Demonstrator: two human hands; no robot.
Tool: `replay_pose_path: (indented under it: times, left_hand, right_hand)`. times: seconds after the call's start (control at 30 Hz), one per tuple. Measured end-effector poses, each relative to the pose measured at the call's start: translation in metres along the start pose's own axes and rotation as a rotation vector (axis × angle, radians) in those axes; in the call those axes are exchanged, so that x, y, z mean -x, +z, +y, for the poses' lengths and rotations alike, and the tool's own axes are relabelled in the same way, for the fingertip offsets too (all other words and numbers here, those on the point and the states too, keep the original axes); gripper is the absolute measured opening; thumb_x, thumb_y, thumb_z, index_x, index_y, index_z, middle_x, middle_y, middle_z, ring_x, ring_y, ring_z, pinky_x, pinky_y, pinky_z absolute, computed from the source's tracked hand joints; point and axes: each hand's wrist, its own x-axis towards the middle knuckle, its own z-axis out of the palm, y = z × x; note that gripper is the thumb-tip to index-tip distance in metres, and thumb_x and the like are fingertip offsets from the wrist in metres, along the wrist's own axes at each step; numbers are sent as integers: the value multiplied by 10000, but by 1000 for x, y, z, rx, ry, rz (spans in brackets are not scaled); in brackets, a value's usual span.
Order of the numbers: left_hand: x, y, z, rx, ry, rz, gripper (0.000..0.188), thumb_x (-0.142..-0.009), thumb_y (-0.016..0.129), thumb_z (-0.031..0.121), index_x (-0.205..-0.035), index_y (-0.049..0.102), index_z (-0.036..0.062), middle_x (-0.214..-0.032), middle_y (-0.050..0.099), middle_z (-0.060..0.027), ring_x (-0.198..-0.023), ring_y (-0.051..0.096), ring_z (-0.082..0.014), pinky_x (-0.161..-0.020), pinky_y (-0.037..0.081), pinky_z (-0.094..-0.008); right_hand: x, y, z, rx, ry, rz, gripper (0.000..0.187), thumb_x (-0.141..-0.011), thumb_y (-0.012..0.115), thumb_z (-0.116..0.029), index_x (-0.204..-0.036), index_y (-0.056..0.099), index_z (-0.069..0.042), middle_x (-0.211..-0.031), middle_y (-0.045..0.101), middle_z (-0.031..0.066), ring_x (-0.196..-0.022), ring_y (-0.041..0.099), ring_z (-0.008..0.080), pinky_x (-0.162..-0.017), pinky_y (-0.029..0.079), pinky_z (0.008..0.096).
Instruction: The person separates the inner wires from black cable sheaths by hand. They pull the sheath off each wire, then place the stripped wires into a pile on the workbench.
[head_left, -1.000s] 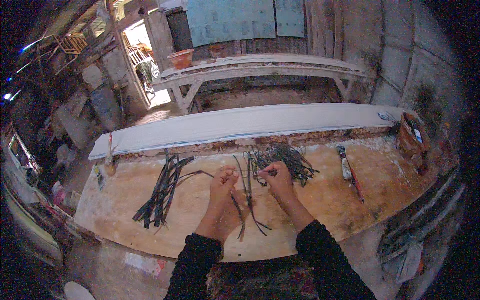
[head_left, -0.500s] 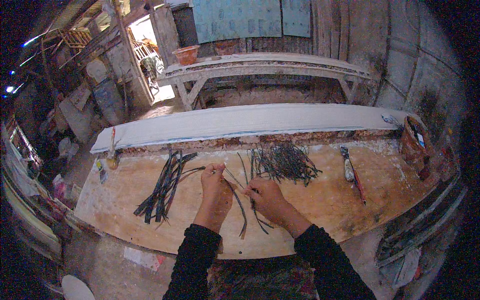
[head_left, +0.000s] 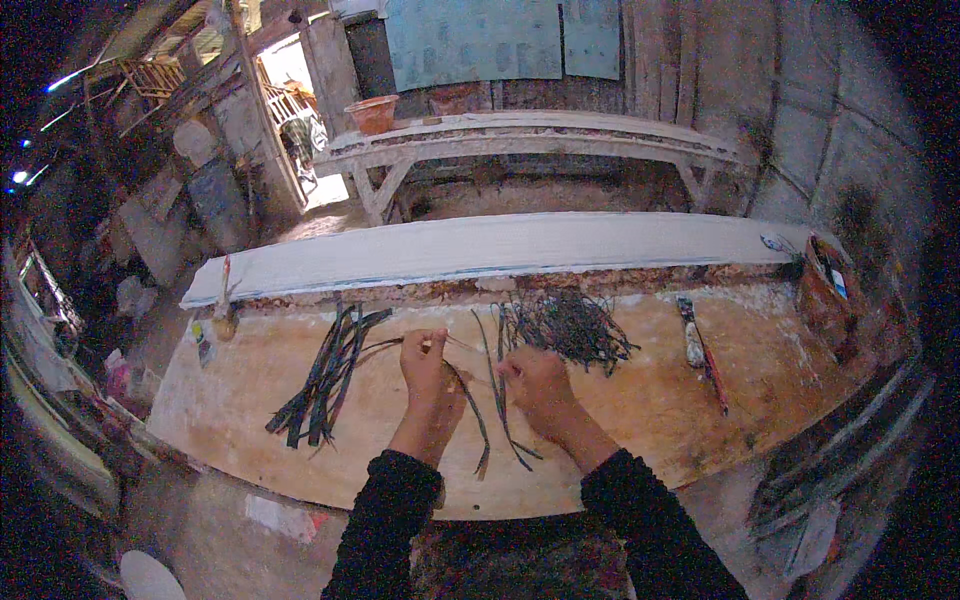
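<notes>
My left hand (head_left: 428, 372) is closed in a pinch on a thin dark strip (head_left: 380, 344), part of which sticks out to the left. Across a small gap, my right hand (head_left: 543, 388) is also closed, its fingertips pinched at a thin strand that blurs between the hands. Loose dark strips (head_left: 480, 420) hang or lie on the board between my wrists. Left of my hands lies a bundle of wider black strips (head_left: 325, 375). Beyond my right hand is a tangled heap of narrow dark strips (head_left: 572, 328).
The wooden board (head_left: 240, 400) lies before a long white slab (head_left: 500, 245). A brush (head_left: 690, 335) and a red pen-like tool (head_left: 715, 380) lie at right, near a brown pot (head_left: 828, 285). Another brush (head_left: 224, 295) stands at left. Behind is a bench (head_left: 540, 135) with an orange pot (head_left: 372, 115).
My right hand has turned slightly and its fingers sit a little higher. The strand between my hands is less distinct. My left hand stays nearly in place.
</notes>
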Motion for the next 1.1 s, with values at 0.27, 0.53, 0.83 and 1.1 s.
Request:
replay_pose_path:
  times: [0.27, 0.53, 0.83, 1.1]
  left_hand:
    - [43, 21, 36, -756, 158, -462, 283, -711, 677, 387, -742, 669, 106, -821, 590, -79, -791, 561, -273, -702, 431, -414]
    - [56, 30, 59, -1104, 260, -590, 287, -650, 694, 382, -752, 668, 115, -817, 566, -82, -873, 532, -292, -791, 375, -442]
    - [65, 34, 61, -1118, 240, -585, 270, -634, 689, 330, -763, 647, 97, -857, 555, -97, -882, 522, -321, -780, 384, -443]
    - [55, 33, 53, -986, 197, -414, 188, -702, 653, 238, -794, 623, 75, -817, 585, -113, -818, 583, -312, -746, 420, -438]
  right_hand:
    - [-5, -8, 62, 216, 399, 199, 148, -762, 661, -189, -734, 626, -48, -719, 593, 122, -676, 576, 312, -620, 450, 397]
    - [1, -19, 79, 423, 606, 203, 209, -740, 691, -260, -801, 621, -73, -795, 595, 103, -771, 574, 291, -715, 439, 419]
    - [-1, -18, 74, 417, 543, 201, 193, -736, 691, -229, -809, 593, -80, -805, 568, 82, -787, 556, 282, -700, 430, 397]
    - [-3, -8, 36, 135, 207, -22, 298, -757, 610, -24, -1042, 602, -109, -953, 542, 126, -849, 558, 296, -751, 459, 385]
